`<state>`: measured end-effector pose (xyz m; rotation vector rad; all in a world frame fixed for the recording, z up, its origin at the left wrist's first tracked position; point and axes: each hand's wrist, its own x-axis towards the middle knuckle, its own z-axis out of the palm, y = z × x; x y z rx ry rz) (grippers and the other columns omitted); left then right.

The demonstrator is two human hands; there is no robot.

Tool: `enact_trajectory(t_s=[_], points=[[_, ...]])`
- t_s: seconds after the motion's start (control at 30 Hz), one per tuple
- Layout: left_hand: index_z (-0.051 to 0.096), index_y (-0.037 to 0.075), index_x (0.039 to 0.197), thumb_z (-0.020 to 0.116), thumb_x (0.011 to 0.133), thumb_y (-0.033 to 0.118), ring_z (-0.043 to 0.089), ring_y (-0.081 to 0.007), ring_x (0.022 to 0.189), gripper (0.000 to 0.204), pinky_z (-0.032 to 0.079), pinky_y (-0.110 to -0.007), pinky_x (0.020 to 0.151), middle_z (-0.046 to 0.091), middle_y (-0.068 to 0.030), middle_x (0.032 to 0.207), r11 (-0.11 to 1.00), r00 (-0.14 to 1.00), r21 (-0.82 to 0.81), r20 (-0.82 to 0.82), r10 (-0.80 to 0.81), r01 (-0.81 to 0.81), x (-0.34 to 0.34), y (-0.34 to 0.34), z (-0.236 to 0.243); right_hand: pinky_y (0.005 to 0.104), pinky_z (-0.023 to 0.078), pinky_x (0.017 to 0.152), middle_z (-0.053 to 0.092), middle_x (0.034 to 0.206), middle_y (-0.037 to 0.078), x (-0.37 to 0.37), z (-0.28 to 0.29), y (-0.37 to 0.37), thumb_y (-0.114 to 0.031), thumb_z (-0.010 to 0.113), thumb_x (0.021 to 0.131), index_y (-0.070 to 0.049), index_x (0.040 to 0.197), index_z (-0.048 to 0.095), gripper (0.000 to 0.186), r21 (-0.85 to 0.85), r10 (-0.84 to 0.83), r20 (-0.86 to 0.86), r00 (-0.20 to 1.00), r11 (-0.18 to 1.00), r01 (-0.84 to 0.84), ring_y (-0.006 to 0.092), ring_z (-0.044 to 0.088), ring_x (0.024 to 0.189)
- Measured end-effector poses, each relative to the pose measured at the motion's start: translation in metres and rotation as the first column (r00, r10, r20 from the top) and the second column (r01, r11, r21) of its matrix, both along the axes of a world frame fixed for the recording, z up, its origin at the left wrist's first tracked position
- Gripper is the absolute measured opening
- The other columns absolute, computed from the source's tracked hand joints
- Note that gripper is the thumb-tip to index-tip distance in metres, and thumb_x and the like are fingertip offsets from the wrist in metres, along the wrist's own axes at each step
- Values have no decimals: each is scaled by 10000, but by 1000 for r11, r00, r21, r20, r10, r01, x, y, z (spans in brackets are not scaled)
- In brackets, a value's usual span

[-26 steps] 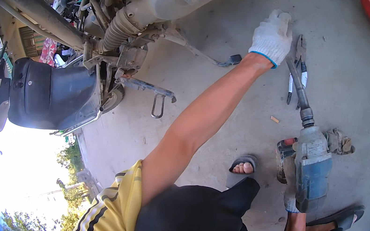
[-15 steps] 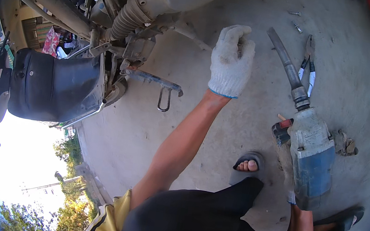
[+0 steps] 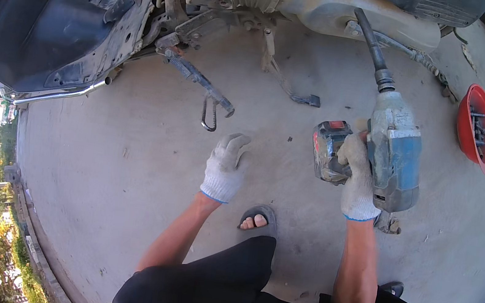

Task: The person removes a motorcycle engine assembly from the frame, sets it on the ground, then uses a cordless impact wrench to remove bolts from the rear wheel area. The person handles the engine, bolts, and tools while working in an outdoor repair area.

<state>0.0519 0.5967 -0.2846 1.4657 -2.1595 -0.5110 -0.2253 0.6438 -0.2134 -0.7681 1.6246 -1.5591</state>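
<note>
In white knit gloves, both my hands are over the concrete floor beside a scooter. My right hand (image 3: 359,168) grips the handle of a blue and grey cordless impact wrench (image 3: 394,139), its battery pack (image 3: 330,151) to the left of the hand. A long socket extension (image 3: 374,46) points away from me, its tip overlapping the scooter's dusty engine casing (image 3: 330,9); whether they touch I cannot tell. My left hand (image 3: 225,164) hovers near the scooter's side stand (image 3: 200,80), fingers loosely bent and apart, with nothing visible in them.
A red bowl-like container (image 3: 480,126) with several bolts sits on the floor at right. A metal lever (image 3: 289,87) juts from beneath the scooter. A black scooter panel (image 3: 54,32) fills the upper left. A crumpled brownish thing (image 3: 389,223) lies behind the wrench.
The view has shifted, bringing the red container in. My right hand has raised the wrench toward the casing. My left hand has drawn back toward me. The pliers are out of view.
</note>
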Motion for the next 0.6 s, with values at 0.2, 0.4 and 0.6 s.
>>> enact_trajectory(t_s=[0.2, 0.4, 0.6], points=[[655, 75, 1258, 699, 908, 66, 653, -421, 1135, 353, 544, -511, 952, 672, -160, 1297, 997, 998, 71, 57, 2, -6, 25, 8, -37, 336, 507, 980, 639, 1263, 40, 9, -5, -9, -270, 720, 1027, -58, 1422, 569, 472, 0, 76, 69, 995, 997, -77, 134, 606, 1110], [663, 71, 1243, 731, 892, 102, 624, -422, 1167, 358, 528, -521, 969, 652, -162, 1326, 987, 993, 142, 78, -93, 81, -5, 8, -52, 321, 505, 1038, 667, 1368, 47, 6, -57, -22, -255, 740, 1028, -110, 1461, 620, 471, -164, 93, -522, 848, 964, -207, 161, 631, 1206], [676, 85, 1228, 750, 869, 112, 611, -389, 1179, 367, 512, -501, 990, 648, -130, 1320, 987, 979, 44, 133, -157, 152, -1, 15, -69, 317, 429, 1134, 531, 1517, 51, 13, -16, -37, -286, 734, 1022, -104, 1558, 494, 615, 64, 135, 57, 989, 988, -138, 143, 539, 1320]])
